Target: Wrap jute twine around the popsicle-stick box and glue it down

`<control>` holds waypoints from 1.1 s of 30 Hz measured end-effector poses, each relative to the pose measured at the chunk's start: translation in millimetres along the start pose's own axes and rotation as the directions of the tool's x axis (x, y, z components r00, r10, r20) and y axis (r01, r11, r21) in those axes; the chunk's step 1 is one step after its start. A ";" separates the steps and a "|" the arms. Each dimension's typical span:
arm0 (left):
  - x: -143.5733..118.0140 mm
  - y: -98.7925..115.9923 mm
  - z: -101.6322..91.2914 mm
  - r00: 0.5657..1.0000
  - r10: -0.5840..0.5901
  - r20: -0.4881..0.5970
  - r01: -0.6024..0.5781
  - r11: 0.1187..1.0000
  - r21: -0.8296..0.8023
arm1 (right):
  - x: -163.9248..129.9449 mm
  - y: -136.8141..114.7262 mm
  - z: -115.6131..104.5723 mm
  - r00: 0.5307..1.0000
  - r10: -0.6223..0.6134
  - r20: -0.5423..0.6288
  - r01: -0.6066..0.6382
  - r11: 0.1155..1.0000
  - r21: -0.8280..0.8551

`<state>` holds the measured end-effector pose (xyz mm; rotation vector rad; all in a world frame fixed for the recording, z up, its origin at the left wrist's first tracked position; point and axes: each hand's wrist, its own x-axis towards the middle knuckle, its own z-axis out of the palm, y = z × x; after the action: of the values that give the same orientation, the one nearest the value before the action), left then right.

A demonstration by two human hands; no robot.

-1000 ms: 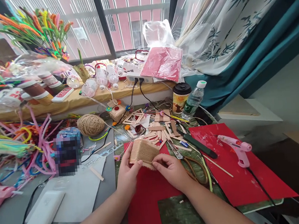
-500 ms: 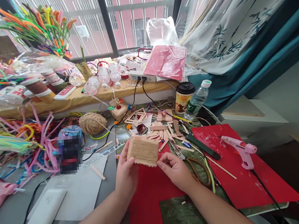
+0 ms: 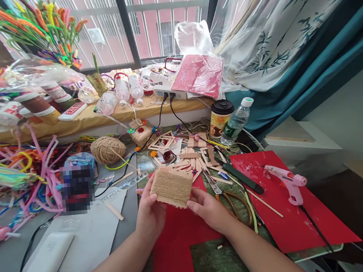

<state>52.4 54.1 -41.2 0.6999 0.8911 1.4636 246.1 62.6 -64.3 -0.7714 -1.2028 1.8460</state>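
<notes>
Hands: left hand (image 3: 150, 215) grips the lower left edge of a twine-wrapped panel (image 3: 172, 186), thumb on its face; right hand (image 3: 208, 210) pinches the panel's lower right corner between thumb and fingers. Both are closed on the panel.

Twine-wrapped panel: roughly square, wound across with tan jute twine, pale craft-stick ends showing along its top and bottom edges. Held tilted above the surface, over the upper edge of a red paper sheet (image 3: 178, 246).

Landmark for the rest: the panel.
- Loose craft sticks (image 3: 199, 157), a scattered pile, just behind it.
- Scissors (image 3: 229, 197), just to its right, beside the right hand.
- Green-handled tool (image 3: 242, 177), right of the scissors.
- Second red sheet (image 3: 290, 211), farther right, bearing a pink hot glue gun (image 3: 287, 182) with its black cord running toward the near edge.
- Lidded paper cup (image 3: 220, 117) and clear water bottle (image 3: 236, 122), behind and to the right, side by side.
- Ball of jute twine (image 3: 107, 149), behind and to the left.
- Square craft-stick frames (image 3: 164, 141), directly behind, past the loose sticks.
- White paper (image 3: 91, 237), to the left, with 1 craft stick (image 3: 114, 210) on it.
- Pipe cleaners (image 3: 28, 170), a coloured tangle, far left.
- White power strip (image 3: 169, 93), on the window ledge well behind.
</notes>
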 end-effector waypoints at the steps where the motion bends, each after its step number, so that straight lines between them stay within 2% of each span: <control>1: 0.0 -1.6 -0.8 1.000 -0.010 0.005 0.010 1.000 -0.020 | 0.2 -1.0 1.4 0.999 -0.001 0.032 0.001 1.000 0.007; 3: 1.7 -4.9 -2.6 0.999 -0.024 0.025 0.025 0.999 -0.042 | 0.5 -1.1 3.1 0.999 0.004 0.033 -0.004 1.000 -0.010; 8: 18.4 -5.0 -9.0 0.991 -0.087 0.100 0.089 0.996 -0.018 | -0.2 6.2 0.0 0.980 0.001 -0.199 -0.032 0.988 -0.153; 11: 28.0 -1.7 -15.6 0.983 -0.119 0.140 0.109 0.991 0.081 | -0.1 7.6 -3.9 0.966 -0.028 -0.256 -0.019 0.984 -0.179; 15: 30.6 -0.1 -22.0 0.975 -0.138 0.174 0.100 0.973 0.208 | 0.6 6.0 -6.2 0.966 -0.024 -0.256 -0.027 0.981 -0.194; 22: 27.4 1.5 -21.0 0.978 -0.092 0.187 0.034 0.955 0.295 | 1.4 3.8 -2.4 0.967 -0.036 -0.253 -0.015 0.980 -0.197; 28: 22.4 0.5 -17.0 0.985 -0.097 0.141 0.057 0.964 0.261 | 1.0 2.5 -2.1 0.965 -0.034 -0.261 -0.010 0.987 -0.163; 33: 25.5 3.4 -17.8 0.962 -0.207 0.176 0.176 0.969 0.176 | -1.7 4.5 -9.5 0.976 -0.018 -0.215 -0.009 0.992 -0.128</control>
<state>33.2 77.3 -49.7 0.8348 0.9041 1.1398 253.5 64.3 -71.8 -1.0124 -1.1880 1.6449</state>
